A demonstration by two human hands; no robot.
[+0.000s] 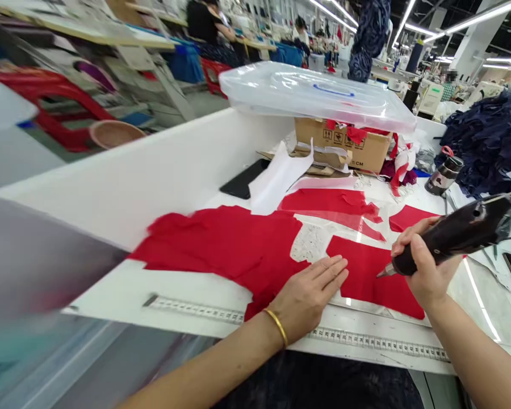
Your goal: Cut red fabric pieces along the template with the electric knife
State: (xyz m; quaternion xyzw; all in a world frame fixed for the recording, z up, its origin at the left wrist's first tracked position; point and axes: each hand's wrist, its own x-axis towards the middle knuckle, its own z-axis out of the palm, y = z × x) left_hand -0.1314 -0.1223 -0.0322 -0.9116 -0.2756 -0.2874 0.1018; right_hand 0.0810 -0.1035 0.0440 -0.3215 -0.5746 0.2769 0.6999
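Fingers [415, 248] of the right hand [426, 267] close around a dark corded cutter [447, 241], its metal tip [384, 272] just over a red fabric panel [372, 278] on a white table [174, 289]. Left hand [306, 298] fingers [326, 272] lie spread flat at the panel's edge.

Right, the red cloth panel [375, 278] is matt and soft, and the larger red cloth [221, 250] beside it looks just as dull! Over that, the hand tool [451, 238] shows a glossy dark handle and a bright metal tip [384, 272]. Now the white table top [162, 210], smooth and faintly shiny, a rough pale lace scrap [309, 241], a gleaming gold bangle [277, 326], a polished metal flask [445, 176], a clear glossy plastic lid [315, 94], and a matt brown cardboard carton [344, 142]!
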